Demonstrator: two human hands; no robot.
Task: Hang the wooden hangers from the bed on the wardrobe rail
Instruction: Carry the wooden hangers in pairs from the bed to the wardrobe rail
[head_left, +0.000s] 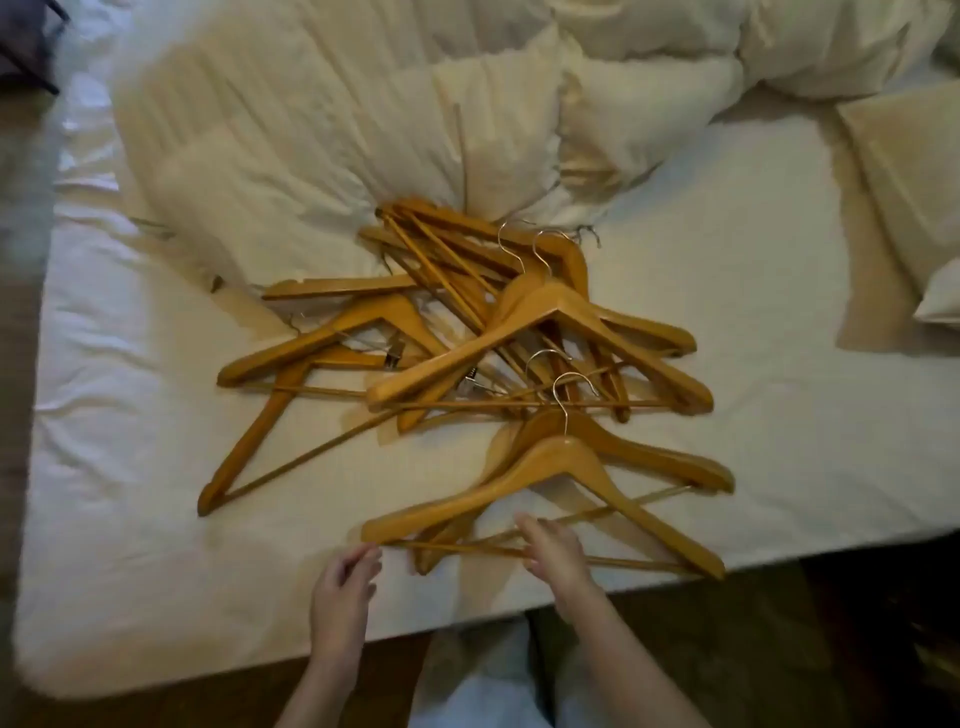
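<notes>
Two hangers lie nearest me, in front of the hanger pile on the bed: top hanger over a lower hanger. My right hand grips the top hanger's crossbar. My left hand has loose fingers holding nothing, beside its left tip. Risk, my guess: its hook sits among the pile's bars, so a straight lift could snag and drag others off the bed. Behind the pile is a crumpled duvet; right of it, a pillow. Wardrobe rail not in view.
</notes>
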